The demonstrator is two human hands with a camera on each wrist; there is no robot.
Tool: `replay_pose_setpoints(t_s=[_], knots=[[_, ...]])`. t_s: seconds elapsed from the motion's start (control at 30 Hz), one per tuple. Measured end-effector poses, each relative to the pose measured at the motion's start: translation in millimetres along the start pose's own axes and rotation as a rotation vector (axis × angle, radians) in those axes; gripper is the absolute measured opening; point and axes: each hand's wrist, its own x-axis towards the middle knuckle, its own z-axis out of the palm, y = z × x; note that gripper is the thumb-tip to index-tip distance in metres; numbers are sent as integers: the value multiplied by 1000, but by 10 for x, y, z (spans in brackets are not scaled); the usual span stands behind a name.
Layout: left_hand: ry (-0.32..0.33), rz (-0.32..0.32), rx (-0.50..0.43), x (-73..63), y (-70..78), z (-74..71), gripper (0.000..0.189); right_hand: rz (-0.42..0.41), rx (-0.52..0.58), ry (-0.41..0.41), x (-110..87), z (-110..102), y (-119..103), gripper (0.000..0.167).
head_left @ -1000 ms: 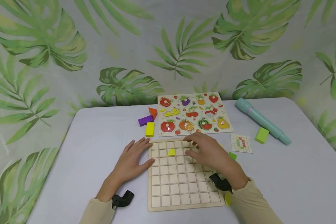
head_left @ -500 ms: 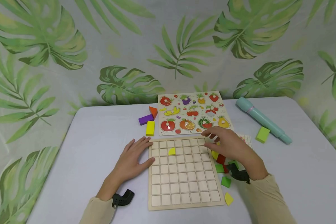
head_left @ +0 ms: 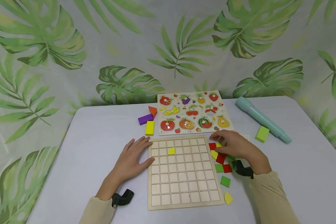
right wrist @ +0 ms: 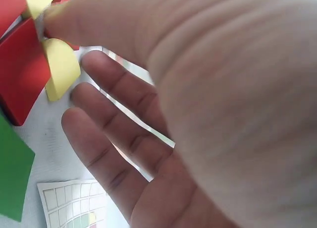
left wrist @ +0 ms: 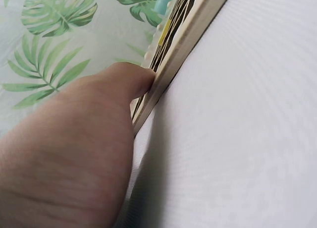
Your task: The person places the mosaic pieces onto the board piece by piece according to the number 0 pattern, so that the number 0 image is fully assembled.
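My left hand (head_left: 133,160) lies flat with fingers spread, fingertips and thumb on the left edge of a wooden grid board (head_left: 184,206). One yellow quarter-round tile (head_left: 171,151) sits in a cell of its second row. Off the board's right side, my right hand (head_left: 233,144) hovers over loose tiles, fingers relaxed and apart, nothing held. In the right wrist view, the thumb (right wrist: 74,22) is close to a yellow tile (right wrist: 62,69) and a red tile (right wrist: 22,72); contact is unclear. Green tiles (head_left: 225,181) and another yellow tile (head_left: 228,198) lie nearer the front.
A fruit peg puzzle (head_left: 182,109) lies behind the board. Left of it are purple (head_left: 145,119), yellow (head_left: 149,128) and orange blocks (head_left: 153,111). A teal microphone-shaped object (head_left: 263,119) and a green block (head_left: 262,134) lie right. A pattern card (right wrist: 74,203) is partly hidden by my right hand.
My right hand has moved right, from over the board to the loose tiles beside it, uncovering the board's right cells. The left hand has stayed in place.
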Motion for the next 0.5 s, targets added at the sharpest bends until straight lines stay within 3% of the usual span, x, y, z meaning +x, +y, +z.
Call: replay_pose_setpoints(t_s=[0.27, 0.5], knots=[[5, 8, 2, 16, -7, 4, 61, -46, -40, 18, 17, 11, 30, 27], [-23, -14, 9, 8, -17, 10, 63, 15, -44, 22, 24, 15, 14, 27]])
